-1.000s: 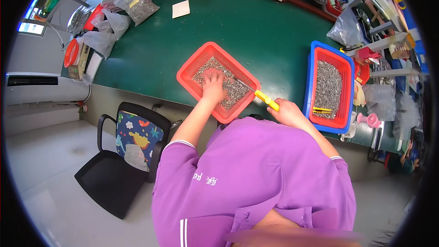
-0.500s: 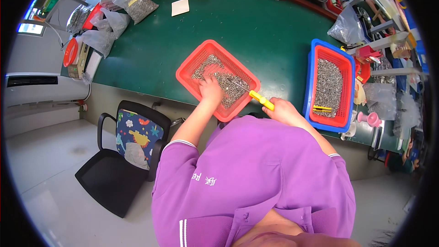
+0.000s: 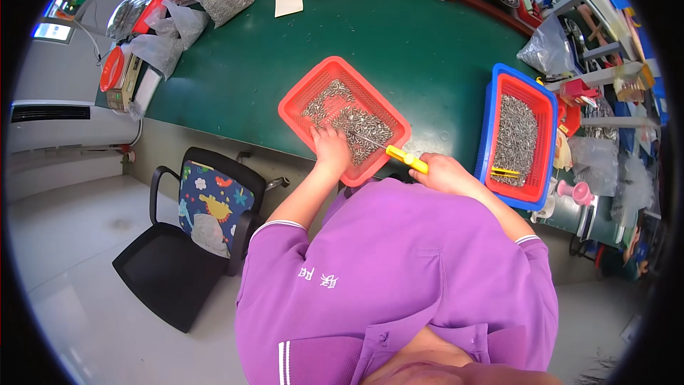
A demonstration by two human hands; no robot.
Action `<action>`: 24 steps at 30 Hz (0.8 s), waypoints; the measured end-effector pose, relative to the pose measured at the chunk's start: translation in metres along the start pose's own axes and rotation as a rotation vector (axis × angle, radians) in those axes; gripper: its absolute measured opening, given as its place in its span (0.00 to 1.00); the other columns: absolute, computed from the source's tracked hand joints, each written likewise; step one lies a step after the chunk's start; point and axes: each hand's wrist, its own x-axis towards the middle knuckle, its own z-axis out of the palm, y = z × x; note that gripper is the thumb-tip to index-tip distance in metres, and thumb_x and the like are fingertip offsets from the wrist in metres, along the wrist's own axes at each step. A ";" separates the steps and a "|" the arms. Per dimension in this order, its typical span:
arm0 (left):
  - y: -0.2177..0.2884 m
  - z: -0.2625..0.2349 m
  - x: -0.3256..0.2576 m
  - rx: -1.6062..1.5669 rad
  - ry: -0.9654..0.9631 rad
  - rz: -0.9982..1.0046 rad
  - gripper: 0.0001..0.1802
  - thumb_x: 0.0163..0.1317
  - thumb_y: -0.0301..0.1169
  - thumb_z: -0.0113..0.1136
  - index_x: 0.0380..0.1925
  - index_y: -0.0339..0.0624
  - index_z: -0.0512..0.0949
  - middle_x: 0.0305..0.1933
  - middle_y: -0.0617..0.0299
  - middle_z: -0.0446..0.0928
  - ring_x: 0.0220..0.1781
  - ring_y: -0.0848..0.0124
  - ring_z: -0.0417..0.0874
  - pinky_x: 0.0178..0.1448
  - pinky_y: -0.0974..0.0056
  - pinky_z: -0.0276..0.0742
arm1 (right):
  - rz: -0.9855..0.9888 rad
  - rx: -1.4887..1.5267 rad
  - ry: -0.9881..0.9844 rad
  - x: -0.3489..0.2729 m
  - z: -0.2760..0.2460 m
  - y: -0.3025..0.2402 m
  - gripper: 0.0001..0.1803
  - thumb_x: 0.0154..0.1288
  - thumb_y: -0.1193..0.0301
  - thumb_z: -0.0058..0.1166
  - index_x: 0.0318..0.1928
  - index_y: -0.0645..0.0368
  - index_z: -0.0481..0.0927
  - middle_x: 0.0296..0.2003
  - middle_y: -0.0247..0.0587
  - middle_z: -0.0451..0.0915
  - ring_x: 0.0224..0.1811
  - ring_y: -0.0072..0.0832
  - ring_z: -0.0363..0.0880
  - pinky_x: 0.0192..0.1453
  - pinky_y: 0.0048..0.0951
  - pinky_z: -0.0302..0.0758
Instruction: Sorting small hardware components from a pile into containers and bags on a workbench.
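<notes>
- The left hand (image 3: 331, 148) lies palm-down in the red basket (image 3: 296, 103), fingers spread over a heap of small grey metal parts (image 3: 360, 127); whether it pinches any, I cannot tell.
- The right hand (image 3: 443, 171) is clenched round a yellow-handled tool (image 3: 406, 159) whose thin metal shaft reaches into the heap.
- The basket sits on the green desk (image 3: 399, 50) near its front edge, just before the person.
- The parts look like small screws, though the view is too coarse to be sure: stiff, light singly, loose and likely to slip and scatter.
- The basket is best taken by its rim.
- A blue-rimmed tray (image 3: 491, 125) with more parts lies to the right.
</notes>
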 end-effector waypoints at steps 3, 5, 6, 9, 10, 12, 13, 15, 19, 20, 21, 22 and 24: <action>0.000 0.005 0.011 0.018 0.082 -0.102 0.42 0.54 0.58 0.52 0.61 0.38 0.63 0.64 0.37 0.61 0.63 0.44 0.64 0.69 0.41 0.49 | -0.009 0.027 0.052 0.006 0.002 -0.003 0.22 0.60 0.53 0.52 0.36 0.63 0.77 0.34 0.55 0.79 0.40 0.49 0.78 0.46 0.45 0.73; 0.007 0.006 0.012 0.030 0.089 -0.109 0.42 0.54 0.58 0.52 0.61 0.37 0.64 0.64 0.37 0.60 0.64 0.43 0.64 0.69 0.41 0.49 | -0.022 0.038 0.059 0.010 0.004 -0.003 0.22 0.60 0.54 0.52 0.36 0.63 0.77 0.33 0.55 0.79 0.40 0.49 0.78 0.46 0.45 0.72; 0.010 0.007 0.011 0.044 0.095 -0.115 0.42 0.55 0.58 0.52 0.60 0.37 0.64 0.64 0.36 0.60 0.64 0.43 0.63 0.69 0.42 0.50 | -0.023 0.038 0.060 0.011 0.004 -0.005 0.22 0.60 0.54 0.52 0.36 0.63 0.77 0.33 0.55 0.79 0.40 0.49 0.78 0.46 0.45 0.72; 0.013 0.014 0.010 0.032 0.013 -0.093 0.41 0.55 0.58 0.51 0.60 0.37 0.66 0.66 0.37 0.58 0.65 0.42 0.62 0.69 0.42 0.49 | -0.041 0.032 0.041 0.013 0.004 -0.012 0.21 0.60 0.54 0.52 0.37 0.63 0.77 0.33 0.54 0.79 0.40 0.49 0.78 0.46 0.45 0.72; 0.012 0.018 0.010 0.032 -0.003 -0.094 0.41 0.55 0.58 0.52 0.59 0.37 0.66 0.66 0.38 0.58 0.65 0.41 0.61 0.70 0.42 0.48 | -0.043 0.041 0.038 0.014 0.003 -0.015 0.21 0.60 0.54 0.52 0.37 0.62 0.77 0.33 0.54 0.79 0.40 0.49 0.78 0.46 0.45 0.72; 0.009 -0.006 0.008 0.035 -0.033 -0.098 0.37 0.59 0.52 0.47 0.61 0.37 0.63 0.67 0.37 0.57 0.67 0.41 0.59 0.70 0.42 0.45 | -0.036 0.055 0.038 0.014 0.001 -0.014 0.21 0.60 0.55 0.52 0.37 0.62 0.77 0.33 0.54 0.79 0.40 0.49 0.78 0.46 0.45 0.72; 0.006 -0.015 0.009 0.035 -0.062 -0.107 0.33 0.63 0.47 0.42 0.64 0.38 0.61 0.67 0.37 0.56 0.68 0.40 0.56 0.71 0.41 0.41 | -0.018 0.066 0.036 0.013 0.000 -0.014 0.21 0.60 0.55 0.52 0.37 0.62 0.77 0.33 0.54 0.79 0.40 0.49 0.78 0.46 0.44 0.72; -0.006 -0.010 0.019 0.060 -0.030 -0.174 0.33 0.63 0.46 0.42 0.64 0.38 0.60 0.67 0.36 0.55 0.68 0.39 0.56 0.71 0.41 0.40 | -0.014 0.070 0.028 0.013 -0.001 -0.017 0.21 0.60 0.54 0.52 0.37 0.62 0.77 0.34 0.54 0.79 0.41 0.49 0.78 0.47 0.44 0.72; -0.010 -0.004 0.033 -0.020 0.006 -0.197 0.39 0.59 0.50 0.48 0.65 0.37 0.58 0.67 0.35 0.54 0.68 0.37 0.55 0.70 0.39 0.43 | -0.013 0.052 0.033 0.013 0.004 -0.013 0.21 0.60 0.54 0.52 0.38 0.62 0.77 0.34 0.54 0.79 0.41 0.49 0.78 0.47 0.44 0.73; -0.007 -0.010 0.033 -0.120 0.009 -0.158 0.41 0.57 0.50 0.52 0.65 0.37 0.56 0.67 0.35 0.54 0.68 0.37 0.55 0.69 0.38 0.47 | -0.013 0.041 0.049 0.013 0.004 -0.010 0.21 0.60 0.54 0.51 0.38 0.62 0.77 0.34 0.54 0.79 0.41 0.49 0.78 0.47 0.44 0.73; -0.005 -0.013 0.026 -0.298 -0.003 -0.073 0.46 0.51 0.47 0.61 0.65 0.36 0.54 0.67 0.34 0.52 0.68 0.37 0.53 0.65 0.37 0.57 | -0.010 0.043 0.051 0.012 0.004 -0.008 0.21 0.60 0.54 0.51 0.38 0.62 0.77 0.34 0.54 0.79 0.41 0.49 0.78 0.47 0.44 0.73; 0.000 -0.008 0.023 -0.371 -0.002 -0.007 0.47 0.50 0.45 0.63 0.66 0.37 0.54 0.68 0.34 0.50 0.69 0.37 0.51 0.64 0.38 0.60 | 0.022 0.046 0.067 0.011 0.003 -0.006 0.21 0.60 0.54 0.51 0.38 0.62 0.77 0.34 0.54 0.79 0.41 0.49 0.78 0.47 0.44 0.73; 0.011 -0.009 0.009 -0.454 -0.020 0.080 0.44 0.49 0.43 0.65 0.65 0.46 0.57 0.68 0.40 0.50 0.70 0.39 0.48 0.60 0.38 0.66 | 0.056 0.052 0.084 0.006 0.000 -0.003 0.21 0.60 0.54 0.52 0.38 0.62 0.77 0.35 0.54 0.79 0.41 0.49 0.78 0.47 0.44 0.73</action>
